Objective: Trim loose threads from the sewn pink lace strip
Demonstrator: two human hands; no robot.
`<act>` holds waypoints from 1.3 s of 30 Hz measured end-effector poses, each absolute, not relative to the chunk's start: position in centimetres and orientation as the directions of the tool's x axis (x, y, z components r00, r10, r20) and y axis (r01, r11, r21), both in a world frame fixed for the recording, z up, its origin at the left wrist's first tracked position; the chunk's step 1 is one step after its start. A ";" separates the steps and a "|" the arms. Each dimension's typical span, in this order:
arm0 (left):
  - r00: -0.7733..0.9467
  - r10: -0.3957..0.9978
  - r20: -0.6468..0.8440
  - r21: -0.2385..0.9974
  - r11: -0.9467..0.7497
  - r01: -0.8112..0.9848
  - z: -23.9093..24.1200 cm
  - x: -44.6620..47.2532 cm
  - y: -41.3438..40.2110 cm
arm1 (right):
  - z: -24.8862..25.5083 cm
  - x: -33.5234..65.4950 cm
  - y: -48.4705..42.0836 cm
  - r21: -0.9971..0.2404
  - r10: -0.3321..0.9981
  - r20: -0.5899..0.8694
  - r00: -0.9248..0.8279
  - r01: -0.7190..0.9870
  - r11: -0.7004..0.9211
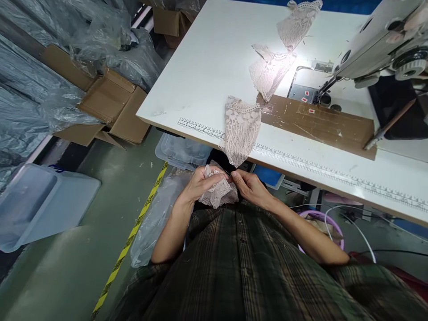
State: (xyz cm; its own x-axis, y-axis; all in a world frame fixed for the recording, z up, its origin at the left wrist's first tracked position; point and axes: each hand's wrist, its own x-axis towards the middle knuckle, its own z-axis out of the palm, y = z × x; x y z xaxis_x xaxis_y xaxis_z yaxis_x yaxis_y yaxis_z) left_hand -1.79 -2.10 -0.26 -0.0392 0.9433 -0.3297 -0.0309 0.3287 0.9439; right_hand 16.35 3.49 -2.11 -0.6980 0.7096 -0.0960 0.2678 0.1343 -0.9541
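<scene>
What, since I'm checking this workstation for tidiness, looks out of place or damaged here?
One lace piece overhangs the front edge of the table, its narrow end off the tabletop, so it looks carelessly placed. The brown strip near the sewing machine looks scuffed, with pale scratches.

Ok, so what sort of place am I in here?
Most likely a garment sewing workshop: a sewing machine stands on a white table with ruler markings along its edge, and several pale lace pieces lie beside it.
</scene>
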 end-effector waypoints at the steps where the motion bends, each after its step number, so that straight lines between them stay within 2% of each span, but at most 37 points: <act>1: -0.048 0.937 -0.347 0.938 0.345 -0.037 -0.2 -1.7 -2.1 | -2.1 16.3 3.4 -0.955 0.702 -0.092 -0.706 0.263 0.140; 6: -0.058 0.924 -0.378 0.925 0.375 -0.064 -0.3 -1.4 -2.1 | -2.6 15.5 3.5 -0.942 0.717 -0.099 -0.690 0.296 0.155; 9: -0.058 0.932 -0.357 0.933 0.354 -0.059 -0.6 -1.4 -2.3 | -3.1 15.4 3.4 -0.955 0.733 -0.116 -0.670 0.277 0.103; 13: -0.027 0.941 -0.338 0.941 0.338 -0.023 -1.7 -2.1 -2.5 | -4.0 16.2 2.6 -0.981 0.631 -0.160 -0.760 0.191 -0.019; 16: -0.064 0.959 -0.278 0.944 0.285 0.166 -3.3 -3.0 -2.6 | -4.9 17.1 1.9 -0.961 0.582 -0.220 -0.782 0.277 0.009; 18: -0.135 0.978 -0.156 0.883 0.199 0.424 -4.8 -3.4 -2.6 | -5.3 17.7 1.7 -0.929 0.674 -0.234 -0.701 0.365 0.057; 21: -0.156 0.987 0.030 0.676 0.095 0.731 -7.1 -3.5 -3.0 | -5.2 18.4 2.1 -0.931 0.854 -0.174 -0.491 0.366 0.020; 24: -0.056 0.997 0.043 0.562 0.022 0.827 -9.1 -2.8 -3.8 | -4.2 18.5 2.8 -0.962 0.913 -0.157 -0.377 0.268 -0.055; 28: 0.005 1.000 0.026 0.531 -0.018 0.847 -10.0 -2.0 -4.5 | -3.1 17.5 3.3 -0.974 0.894 -0.201 -0.401 0.180 -0.138; 30: -0.042 0.997 0.060 0.599 -0.002 0.801 -9.5 -1.9 -4.4 | -3.0 16.9 3.3 -0.977 0.894 -0.206 -0.398 0.130 -0.168; 32: -0.090 0.994 0.069 0.765 0.006 0.644 -8.5 -1.8 -3.9 | -3.1 16.3 3.0 -0.981 0.908 -0.192 -0.373 0.104 -0.165; 34: -0.080 0.997 0.008 0.951 0.017 0.310 -7.3 -1.7 -3.1 | -3.0 16.1 2.5 -0.987 0.920 -0.149 -0.362 0.108 -0.118; 35: -0.045 0.998 -0.039 0.994 0.043 0.099 -6.7 -1.7 -2.6 | -2.9 16.2 2.2 -0.990 0.919 -0.113 -0.379 0.116 -0.074; 37: 0.059 0.991 -0.123 0.955 0.134 -0.265 -5.4 -1.7 -1.6 | -2.6 16.5 1.4 -0.990 0.869 -0.023 -0.494 0.131 0.048; 39: 0.135 0.978 -0.160 0.868 0.205 -0.453 -4.1 -1.8 -0.7 | -2.1 16.9 0.5 -0.977 0.721 0.052 -0.691 0.115 0.181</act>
